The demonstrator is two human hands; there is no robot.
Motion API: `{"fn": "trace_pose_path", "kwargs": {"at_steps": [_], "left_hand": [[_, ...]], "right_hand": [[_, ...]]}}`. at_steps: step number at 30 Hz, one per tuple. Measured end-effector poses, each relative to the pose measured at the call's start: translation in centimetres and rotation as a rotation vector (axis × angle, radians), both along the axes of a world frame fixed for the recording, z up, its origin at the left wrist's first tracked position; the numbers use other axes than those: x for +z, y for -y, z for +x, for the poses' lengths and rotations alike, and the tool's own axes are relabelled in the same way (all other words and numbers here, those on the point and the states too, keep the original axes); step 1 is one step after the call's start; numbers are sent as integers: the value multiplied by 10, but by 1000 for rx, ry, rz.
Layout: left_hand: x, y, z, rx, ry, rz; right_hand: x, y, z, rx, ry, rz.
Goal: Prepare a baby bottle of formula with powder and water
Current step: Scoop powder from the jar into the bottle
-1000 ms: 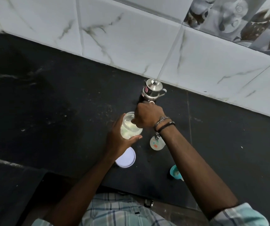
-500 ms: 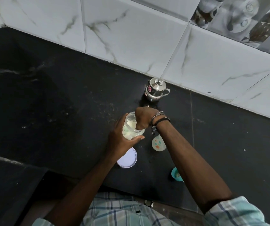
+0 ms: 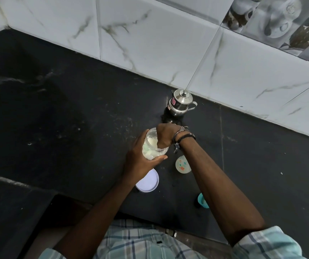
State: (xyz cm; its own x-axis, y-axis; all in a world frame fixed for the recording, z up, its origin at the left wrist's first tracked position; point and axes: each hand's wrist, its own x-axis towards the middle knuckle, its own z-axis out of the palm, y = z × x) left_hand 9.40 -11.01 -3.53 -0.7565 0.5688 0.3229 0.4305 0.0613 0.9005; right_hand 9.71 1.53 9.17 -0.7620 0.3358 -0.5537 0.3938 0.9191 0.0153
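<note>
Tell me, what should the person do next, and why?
Probably lift the right hand out of the powder jar, which the left hand steadies, and carry it to the open baby bottle beside it. Whether it holds a scoop is hidden.

Person is wearing a short-sleeved plaid shirt [image 3: 131, 242], pale teal and white with dark blue check lines; right sleeve [image 3: 267, 243] is ending above the elbow, left sleeve only just showing at the near edge. Both forearms are showing bare. Right wrist is wearing a black band [image 3: 186, 136] and a silvery chain bracelet [image 3: 180, 129], with a small charm [image 3: 176, 146] hanging below.
</note>
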Motion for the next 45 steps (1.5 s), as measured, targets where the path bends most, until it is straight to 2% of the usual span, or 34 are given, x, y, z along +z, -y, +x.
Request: {"fn": "trace_pose_path", "kwargs": {"at_steps": [10, 13, 19, 28, 38, 45], "left_hand": [[3, 0, 1, -17, -20, -26], [5, 1, 1, -20, -1, -7], [3, 3, 2, -5, 26, -19], [-1, 2, 2, 7, -30, -56], [-4, -2, 0, 21, -40, -65], [-4, 0, 0, 10, 3, -46]], "right_hand": [[-13, 7, 18, -100, -363, 6], [-14, 7, 21, -104, -380, -20], [-3, 3, 29, -110, -389, -200], [4, -16, 40, -220, -406, -387], [-6, 2, 26, -117, -402, -36], [-7, 5, 25, -111, -430, -169]]}}
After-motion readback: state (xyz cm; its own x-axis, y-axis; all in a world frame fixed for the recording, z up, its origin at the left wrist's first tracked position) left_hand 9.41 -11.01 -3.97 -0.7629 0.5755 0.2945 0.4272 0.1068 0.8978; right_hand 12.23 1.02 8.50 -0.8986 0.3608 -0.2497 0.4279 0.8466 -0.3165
